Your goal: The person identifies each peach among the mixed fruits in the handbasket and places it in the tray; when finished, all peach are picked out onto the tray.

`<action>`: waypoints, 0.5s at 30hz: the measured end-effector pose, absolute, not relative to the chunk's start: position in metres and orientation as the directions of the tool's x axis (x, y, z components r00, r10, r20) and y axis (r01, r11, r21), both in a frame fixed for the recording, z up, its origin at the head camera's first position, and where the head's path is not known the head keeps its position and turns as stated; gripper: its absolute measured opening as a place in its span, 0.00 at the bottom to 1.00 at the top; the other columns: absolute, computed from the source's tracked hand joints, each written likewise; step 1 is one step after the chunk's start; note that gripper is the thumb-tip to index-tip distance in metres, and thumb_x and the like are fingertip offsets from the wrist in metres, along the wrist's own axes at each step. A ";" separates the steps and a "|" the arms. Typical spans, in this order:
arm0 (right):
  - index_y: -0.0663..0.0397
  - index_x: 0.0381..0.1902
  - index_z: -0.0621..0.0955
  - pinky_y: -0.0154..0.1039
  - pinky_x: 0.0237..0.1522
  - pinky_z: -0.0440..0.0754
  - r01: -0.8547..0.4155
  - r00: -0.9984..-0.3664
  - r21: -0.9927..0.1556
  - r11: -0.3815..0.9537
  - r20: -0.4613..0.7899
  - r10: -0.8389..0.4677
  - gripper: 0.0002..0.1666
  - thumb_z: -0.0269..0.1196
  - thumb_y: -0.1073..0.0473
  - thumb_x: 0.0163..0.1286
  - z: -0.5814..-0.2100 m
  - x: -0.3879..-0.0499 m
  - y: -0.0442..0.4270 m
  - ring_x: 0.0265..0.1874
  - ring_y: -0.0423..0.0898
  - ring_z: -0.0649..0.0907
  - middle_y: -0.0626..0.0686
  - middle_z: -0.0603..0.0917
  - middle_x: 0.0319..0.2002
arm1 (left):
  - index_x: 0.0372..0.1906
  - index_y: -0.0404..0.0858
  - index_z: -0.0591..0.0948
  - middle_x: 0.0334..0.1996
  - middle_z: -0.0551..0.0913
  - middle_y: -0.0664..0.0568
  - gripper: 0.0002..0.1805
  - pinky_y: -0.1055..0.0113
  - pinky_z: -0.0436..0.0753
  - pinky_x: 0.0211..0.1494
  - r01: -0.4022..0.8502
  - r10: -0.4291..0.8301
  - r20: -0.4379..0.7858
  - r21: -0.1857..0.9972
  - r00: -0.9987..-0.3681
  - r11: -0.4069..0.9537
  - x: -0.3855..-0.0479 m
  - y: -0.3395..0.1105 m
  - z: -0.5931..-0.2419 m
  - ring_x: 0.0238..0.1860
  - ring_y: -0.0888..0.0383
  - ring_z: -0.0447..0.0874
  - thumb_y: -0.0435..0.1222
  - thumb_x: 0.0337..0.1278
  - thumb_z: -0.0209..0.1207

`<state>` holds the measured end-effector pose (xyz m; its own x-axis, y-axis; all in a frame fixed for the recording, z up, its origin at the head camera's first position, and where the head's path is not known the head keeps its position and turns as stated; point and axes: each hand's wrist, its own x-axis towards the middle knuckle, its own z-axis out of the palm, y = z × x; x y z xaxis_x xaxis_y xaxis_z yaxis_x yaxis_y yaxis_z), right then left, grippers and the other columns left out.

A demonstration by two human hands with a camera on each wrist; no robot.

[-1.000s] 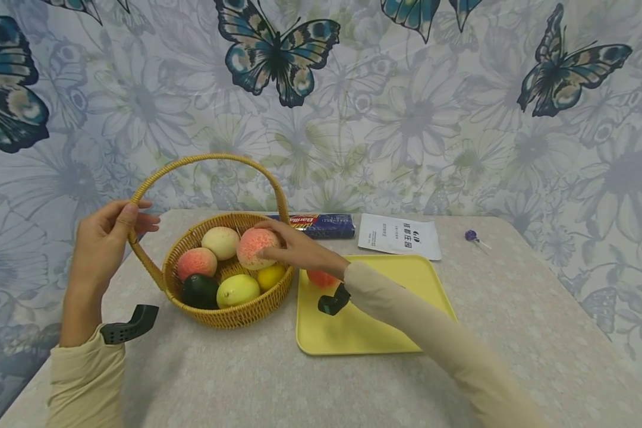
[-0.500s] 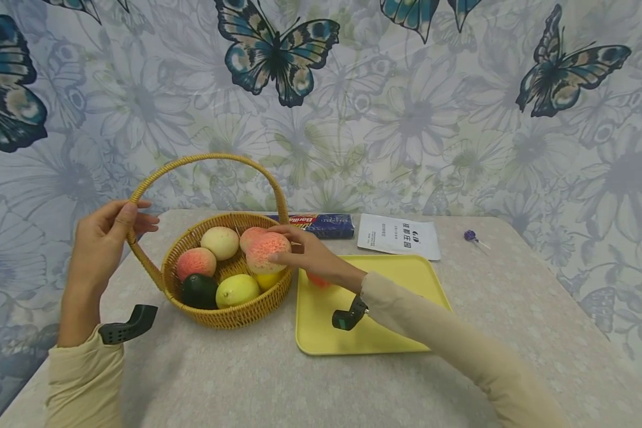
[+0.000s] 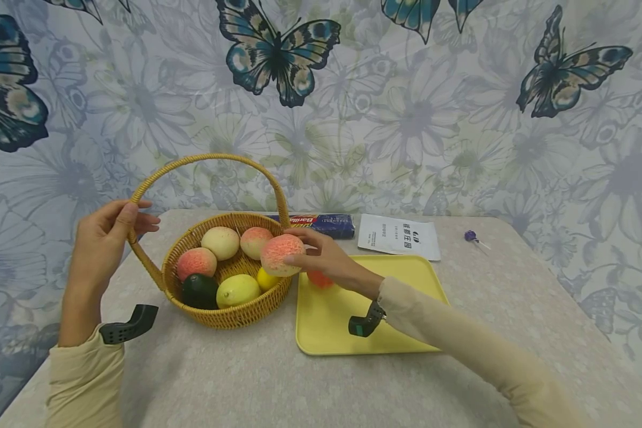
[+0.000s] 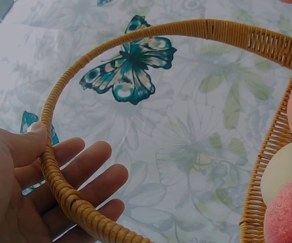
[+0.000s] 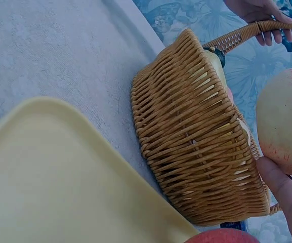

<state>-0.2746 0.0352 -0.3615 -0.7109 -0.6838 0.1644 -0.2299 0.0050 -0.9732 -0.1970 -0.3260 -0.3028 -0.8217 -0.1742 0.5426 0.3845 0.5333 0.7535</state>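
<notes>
My right hand (image 3: pixel 326 258) holds a pink-speckled peach (image 3: pixel 282 255) between thumb and fingers, above the right rim of the wicker basket (image 3: pixel 230 319). In the right wrist view the peach (image 5: pixel 285 121) shows its pale side. My left hand (image 3: pixel 104 238) pinches the left side of the basket's arched handle; in the left wrist view the thumb presses on the handle (image 4: pixel 67 197) with the fingers behind it. Inside the basket lie two more pink peaches (image 3: pixel 197 264), a pale round fruit (image 3: pixel 220 243), a dark green avocado (image 3: pixel 200 291), a yellow lemon (image 3: pixel 238 290) and another yellow fruit (image 3: pixel 266 279).
Right of the basket lies a yellow tray (image 3: pixel 353 339) with a red fruit (image 3: pixel 319 279) partly hidden by my right hand. Behind are a blue Barilla pack (image 3: pixel 326 226) and a white printed packet (image 3: pixel 399 236). A purple lollipop (image 3: pixel 471 236) lies farther right.
My right hand has moved the peach rightward from over the basket's interior to its right rim, uncovering another peach behind it. The left hand stays on the handle.
</notes>
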 end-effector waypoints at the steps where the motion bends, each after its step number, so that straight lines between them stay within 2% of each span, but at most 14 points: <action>1: 0.40 0.66 0.70 0.44 0.51 0.81 -0.231 -0.713 -0.973 0.007 0.165 -0.682 0.31 0.63 0.56 0.66 -0.362 -0.274 0.037 0.56 0.50 0.79 0.50 0.74 0.61 | 0.54 0.30 0.77 0.32 0.85 0.64 0.19 0.82 0.77 0.41 0.386 -0.174 0.544 0.753 -0.821 0.533 -0.197 -0.326 -0.303 0.34 0.69 0.85 0.40 0.72 0.48; 9: 0.44 0.67 0.69 0.44 0.52 0.80 -0.207 -0.744 -0.978 0.035 0.135 -0.655 0.31 0.63 0.57 0.67 -0.360 -0.271 0.060 0.56 0.50 0.80 0.51 0.75 0.61 | 0.53 0.34 0.78 0.32 0.85 0.64 0.17 0.82 0.77 0.41 0.389 -0.170 0.546 0.751 -0.820 0.534 -0.198 -0.326 -0.303 0.34 0.69 0.85 0.40 0.72 0.48; 15: 0.43 0.67 0.70 0.45 0.54 0.79 -0.202 -0.768 -0.977 0.062 0.119 -0.629 0.31 0.62 0.58 0.67 -0.361 -0.272 0.077 0.57 0.52 0.79 0.52 0.75 0.61 | 0.54 0.30 0.77 0.33 0.85 0.65 0.19 0.83 0.77 0.41 0.384 -0.172 0.542 0.752 -0.823 0.535 -0.198 -0.326 -0.303 0.34 0.69 0.85 0.40 0.72 0.47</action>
